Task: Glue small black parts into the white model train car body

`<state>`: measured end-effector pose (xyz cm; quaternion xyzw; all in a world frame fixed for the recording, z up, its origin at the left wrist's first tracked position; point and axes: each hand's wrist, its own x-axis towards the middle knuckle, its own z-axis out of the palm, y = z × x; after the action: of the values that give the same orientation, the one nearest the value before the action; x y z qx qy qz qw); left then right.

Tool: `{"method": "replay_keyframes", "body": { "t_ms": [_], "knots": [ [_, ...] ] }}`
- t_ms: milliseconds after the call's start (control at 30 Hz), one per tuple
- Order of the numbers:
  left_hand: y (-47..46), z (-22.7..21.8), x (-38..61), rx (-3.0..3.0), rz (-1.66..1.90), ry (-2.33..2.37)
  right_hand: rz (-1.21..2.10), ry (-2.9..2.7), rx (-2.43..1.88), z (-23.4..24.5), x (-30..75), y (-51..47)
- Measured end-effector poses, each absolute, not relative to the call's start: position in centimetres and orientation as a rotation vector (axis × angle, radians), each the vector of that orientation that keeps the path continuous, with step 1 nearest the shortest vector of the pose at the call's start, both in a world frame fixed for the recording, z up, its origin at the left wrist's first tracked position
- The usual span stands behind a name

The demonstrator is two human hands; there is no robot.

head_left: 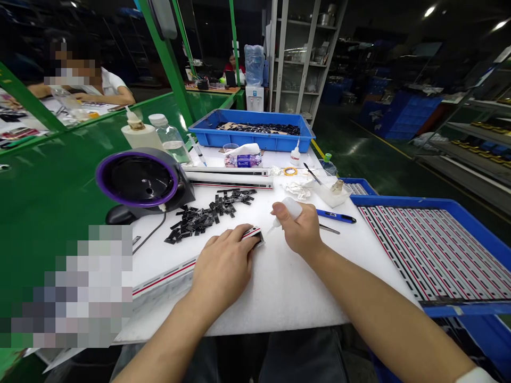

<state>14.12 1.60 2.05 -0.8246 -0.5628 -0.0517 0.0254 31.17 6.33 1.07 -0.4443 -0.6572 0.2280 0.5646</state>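
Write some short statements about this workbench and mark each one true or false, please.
1. The right hand holds a small white bottle. True.
2. The left hand rests on the long strip. True.
3. The blue-handled tool is in the left hand. False: it lies on the white mat, just beyond the right hand, and no hand touches it.
4. The tray on the right holds nothing. False: it is filled with rows of red-lined strips.
5. Loose black parts lie in a pile on the white mat. True.
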Motion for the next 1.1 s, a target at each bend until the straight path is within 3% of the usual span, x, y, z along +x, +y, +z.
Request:
{"method": "replay_keyframes", "body": {
  "t_ms": [1100],
  "knots": [
    [1.54, 1.93, 14.07, -2.534, -0.173, -1.751, 0.474, -1.601, -1.045, 1.16, 31.19, 6.13]
  ]
}}
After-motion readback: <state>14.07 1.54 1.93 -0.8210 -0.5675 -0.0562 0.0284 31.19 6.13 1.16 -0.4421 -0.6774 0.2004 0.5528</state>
